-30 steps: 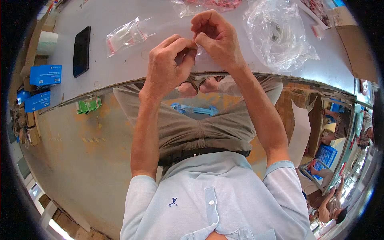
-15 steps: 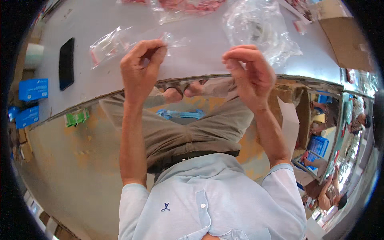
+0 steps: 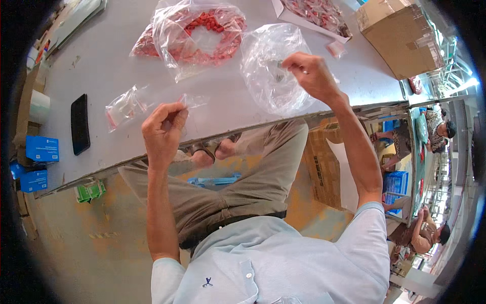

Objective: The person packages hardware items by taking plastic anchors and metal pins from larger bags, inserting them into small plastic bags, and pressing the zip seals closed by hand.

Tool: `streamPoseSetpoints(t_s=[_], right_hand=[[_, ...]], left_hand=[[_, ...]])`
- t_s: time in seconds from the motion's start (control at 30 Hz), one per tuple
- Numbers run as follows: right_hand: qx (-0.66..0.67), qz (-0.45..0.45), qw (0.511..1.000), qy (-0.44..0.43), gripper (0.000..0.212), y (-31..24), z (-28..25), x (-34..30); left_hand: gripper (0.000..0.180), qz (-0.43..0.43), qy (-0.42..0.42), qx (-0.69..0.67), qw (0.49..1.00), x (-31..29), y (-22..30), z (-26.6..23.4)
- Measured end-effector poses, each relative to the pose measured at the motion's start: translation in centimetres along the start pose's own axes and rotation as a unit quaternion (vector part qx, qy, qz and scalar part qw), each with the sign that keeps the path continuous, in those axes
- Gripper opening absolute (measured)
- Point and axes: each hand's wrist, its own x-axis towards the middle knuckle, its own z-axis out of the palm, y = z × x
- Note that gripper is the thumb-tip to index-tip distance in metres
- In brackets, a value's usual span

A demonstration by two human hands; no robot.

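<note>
My left hand (image 3: pixel 163 130) pinches the edge of a small clear zip bag (image 3: pixel 196 100) above the table's near side. My right hand (image 3: pixel 315 77) is over a large clear plastic bag (image 3: pixel 263 66), its fingers curled together; anything between them is too small to make out. Grey-green bits show inside that bag beside the fingertips. To the left of my left hand lies a pile of small clear zip bags (image 3: pixel 121 114) with red edges. Farther back, a bigger clear bag holds many small red pieces (image 3: pixel 223 48).
A black phone (image 3: pixel 80 124) lies at the table's left, near blue boxes (image 3: pixel 41 149). At the far right stand a white tray of red packets (image 3: pixel 319 20), a small red-edged packet (image 3: pixel 335 49) and a cardboard box (image 3: pixel 405 43). Several people sit in the right background.
My right hand has reached forward over the large clear bag. My left hand still pinches the small bag, now lower in the view. The view has shifted, showing more of the table's far side.
</note>
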Motion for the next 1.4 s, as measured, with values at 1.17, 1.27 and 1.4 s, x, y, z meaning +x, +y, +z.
streamPoseSetpoints(t_s=[1.17,1.27,1.4], right_hand=[[-0.238,-0.011,0.97,-0.055,0.012,4.4,5.3,5.4],[-0.261,-0.031,0.962,-0.071,0.012,5.8,5.8,5.9],[-0.294,-0.017,0.947,-0.127,0.016,4.3,5.7,5.9]], left_hand=[[0.005,0.079,-0.015,0.097,0.992,-0.3,0.6,0.7],[0.006,0.099,-0.016,0.125,0.987,-0.1,1.5,1.0],[0.008,0.097,-0.013,0.123,0.988,-0.4,0.7,0.6]])
